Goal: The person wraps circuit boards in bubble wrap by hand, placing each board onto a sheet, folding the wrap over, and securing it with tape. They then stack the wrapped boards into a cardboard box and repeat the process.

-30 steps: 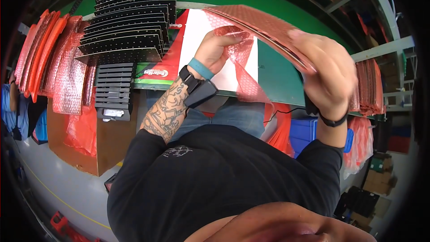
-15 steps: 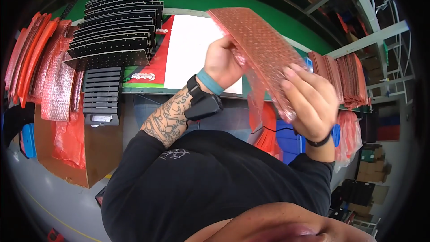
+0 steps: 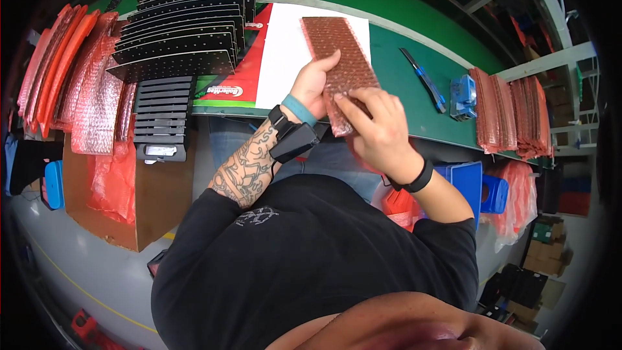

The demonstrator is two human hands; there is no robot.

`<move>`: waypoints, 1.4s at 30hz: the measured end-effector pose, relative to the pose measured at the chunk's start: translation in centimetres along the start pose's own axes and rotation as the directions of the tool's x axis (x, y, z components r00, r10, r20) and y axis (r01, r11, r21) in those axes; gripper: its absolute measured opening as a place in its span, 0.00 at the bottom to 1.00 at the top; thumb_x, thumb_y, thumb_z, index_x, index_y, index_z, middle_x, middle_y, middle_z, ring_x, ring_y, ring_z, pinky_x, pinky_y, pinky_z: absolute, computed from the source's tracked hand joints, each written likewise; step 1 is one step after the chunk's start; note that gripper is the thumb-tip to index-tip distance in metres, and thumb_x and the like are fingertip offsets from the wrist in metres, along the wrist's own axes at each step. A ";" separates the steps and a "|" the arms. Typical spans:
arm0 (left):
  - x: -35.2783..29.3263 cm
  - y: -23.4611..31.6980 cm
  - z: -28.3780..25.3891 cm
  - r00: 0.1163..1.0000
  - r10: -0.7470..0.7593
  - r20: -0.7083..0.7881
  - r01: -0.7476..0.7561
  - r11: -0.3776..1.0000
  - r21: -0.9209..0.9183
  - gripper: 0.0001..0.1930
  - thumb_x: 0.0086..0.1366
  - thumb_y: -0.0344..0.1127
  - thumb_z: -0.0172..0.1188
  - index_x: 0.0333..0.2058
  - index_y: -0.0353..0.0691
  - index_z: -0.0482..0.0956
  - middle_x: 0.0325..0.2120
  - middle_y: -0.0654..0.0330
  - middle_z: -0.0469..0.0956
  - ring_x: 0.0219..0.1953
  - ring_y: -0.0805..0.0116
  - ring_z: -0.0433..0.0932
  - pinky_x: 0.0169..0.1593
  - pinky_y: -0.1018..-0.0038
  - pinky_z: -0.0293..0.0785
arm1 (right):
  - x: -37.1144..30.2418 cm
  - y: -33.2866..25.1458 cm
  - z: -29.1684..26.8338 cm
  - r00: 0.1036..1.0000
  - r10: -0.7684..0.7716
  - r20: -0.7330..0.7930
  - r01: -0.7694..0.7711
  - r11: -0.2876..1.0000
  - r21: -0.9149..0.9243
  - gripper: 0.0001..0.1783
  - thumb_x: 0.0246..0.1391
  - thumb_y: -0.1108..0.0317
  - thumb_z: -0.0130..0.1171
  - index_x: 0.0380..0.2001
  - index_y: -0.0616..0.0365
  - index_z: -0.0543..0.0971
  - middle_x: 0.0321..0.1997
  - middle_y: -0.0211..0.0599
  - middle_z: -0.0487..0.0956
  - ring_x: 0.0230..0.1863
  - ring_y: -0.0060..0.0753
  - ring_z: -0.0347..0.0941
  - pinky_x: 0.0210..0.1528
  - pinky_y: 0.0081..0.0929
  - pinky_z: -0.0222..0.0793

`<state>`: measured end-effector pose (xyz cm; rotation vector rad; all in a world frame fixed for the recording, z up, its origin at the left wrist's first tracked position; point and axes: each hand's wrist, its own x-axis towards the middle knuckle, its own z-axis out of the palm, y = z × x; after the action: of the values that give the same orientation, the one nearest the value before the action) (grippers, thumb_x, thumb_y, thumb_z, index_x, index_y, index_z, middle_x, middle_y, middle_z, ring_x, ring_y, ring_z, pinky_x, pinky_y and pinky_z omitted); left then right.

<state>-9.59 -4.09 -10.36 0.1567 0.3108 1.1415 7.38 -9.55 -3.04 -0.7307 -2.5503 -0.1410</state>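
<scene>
A pink bubble-wrap pouch [image 3: 342, 42] with a dark flat panel inside is held up over the white sheet [image 3: 282, 39] on the bench. My left hand [image 3: 312, 87] grips its left long edge, thumb lying across the front face. At the pouch's lower end, the fingers of my right hand [image 3: 381, 126] are closed on the bubble wrap from the right. Part of the left fingers is hidden behind the pouch.
Black dotted panels [image 3: 175, 58] stand in a slotted black rack [image 3: 155, 113] at left, beside red bubble bags [image 3: 91, 104] over a cardboard box [image 3: 162, 188]. Rightward lie a blue utility knife [image 3: 424, 81], a small blue box-like item [image 3: 462, 97] and several wrapped panels [image 3: 512, 113].
The pouch has moved left and lower, turning more upright and facing me. My right hand has come left along with it, and the loose wrap has been drawn in. The knife has come into sight.
</scene>
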 end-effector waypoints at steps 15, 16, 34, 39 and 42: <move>-0.7 -0.6 1.6 0.897 0.414 0.155 -0.442 0.834 0.332 0.22 0.69 0.22 0.53 0.61 0.33 0.66 0.54 0.53 0.77 0.55 0.61 0.78 0.59 0.64 0.74 | -0.6 4.1 3.7 0.801 0.474 0.365 -0.450 0.076 0.890 0.39 0.64 0.68 0.61 0.70 0.63 0.52 0.68 0.46 0.65 0.67 0.38 0.65 0.69 0.37 0.63; -0.3 -0.5 1.5 0.898 0.409 0.160 -0.439 0.832 0.339 0.22 0.69 0.22 0.53 0.61 0.33 0.66 0.54 0.53 0.77 0.55 0.61 0.78 0.59 0.64 0.74 | -0.5 4.1 3.7 0.802 0.479 0.357 -0.443 0.075 0.894 0.39 0.64 0.68 0.61 0.70 0.63 0.52 0.68 0.46 0.65 0.67 0.38 0.65 0.69 0.37 0.63; 9.3 11.1 -2.0 0.664 0.745 -0.060 -0.376 0.402 0.835 0.17 0.71 0.45 0.59 0.46 0.37 0.82 0.41 0.60 0.82 0.44 0.66 0.77 0.51 0.69 0.70 | 3.8 5.6 2.6 0.784 0.394 0.479 -0.509 0.850 0.135 0.18 0.56 0.74 0.53 0.49 0.68 0.66 0.25 0.63 0.78 0.31 0.69 0.77 0.35 0.58 0.72; 11.7 11.3 -5.1 0.704 0.710 -0.029 -0.319 0.352 0.880 0.15 0.71 0.41 0.58 0.38 0.32 0.83 0.37 0.56 0.84 0.39 0.65 0.80 0.46 0.70 0.74 | 3.7 6.4 4.3 0.778 0.417 0.471 -0.522 0.845 0.114 0.18 0.55 0.73 0.54 0.47 0.67 0.66 0.24 0.61 0.78 0.29 0.68 0.77 0.35 0.57 0.73; 12.4 11.5 -5.8 0.730 0.684 0.011 -0.370 0.381 0.847 0.17 0.71 0.41 0.56 0.39 0.29 0.82 0.34 0.54 0.83 0.37 0.62 0.81 0.45 0.69 0.75 | 2.7 6.7 4.8 0.839 0.405 0.362 -0.483 0.862 0.153 0.17 0.55 0.72 0.54 0.46 0.67 0.67 0.25 0.62 0.78 0.30 0.68 0.77 0.35 0.56 0.73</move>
<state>-16.69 11.72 -14.65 0.9637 1.1963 1.6190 6.84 -1.50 -6.20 -1.3155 -2.5359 0.4720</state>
